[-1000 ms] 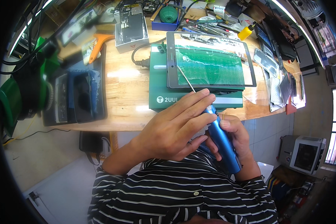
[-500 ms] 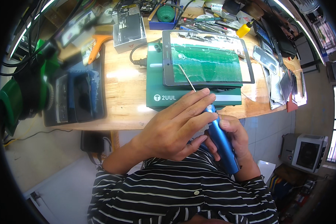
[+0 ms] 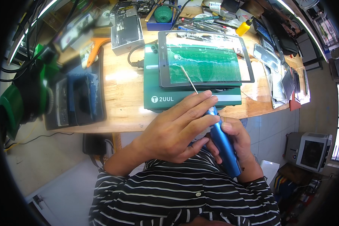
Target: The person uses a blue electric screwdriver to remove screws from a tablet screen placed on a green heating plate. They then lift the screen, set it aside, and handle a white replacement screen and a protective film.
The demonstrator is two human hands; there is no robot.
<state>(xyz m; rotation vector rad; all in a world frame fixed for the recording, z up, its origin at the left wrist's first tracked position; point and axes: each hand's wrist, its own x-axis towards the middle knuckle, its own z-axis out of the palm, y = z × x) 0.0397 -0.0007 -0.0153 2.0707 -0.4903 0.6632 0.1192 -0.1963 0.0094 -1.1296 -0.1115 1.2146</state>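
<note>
A blue cylindrical handheld tool point(image 3: 225, 145) slants in front of me, a thin metal rod point(image 3: 189, 80) reaching out past my fingers from its front end. My right hand point(image 3: 239, 137) is wrapped round the blue body, thumb along its side. Over the tool's front end lies my left hand point(image 3: 173, 126), closed on it with fairly straight fingers; what its fingertips pinch is partly hidden. Beyond them, a dark-framed glass panel point(image 3: 248, 71) with a whitish smeared streak rests on a green box-shaped machine point(image 3: 194, 105). The rod's tip overlaps the panel in view; contact I cannot tell.
Phones on a dark mat point(image 3: 101, 109) lie at the left beside a green-armed device point(image 3: 13, 101). An orange-handled scraper point(image 3: 95, 51), a white box with phone parts point(image 3: 127, 45), tweezers and a yellow bottle point(image 3: 243, 28) stand behind. Phone panels point(image 3: 284, 83) pile up right.
The bench and its things have shifted slightly left in the picture. Both hands keep the same hold on the blue tool.
</note>
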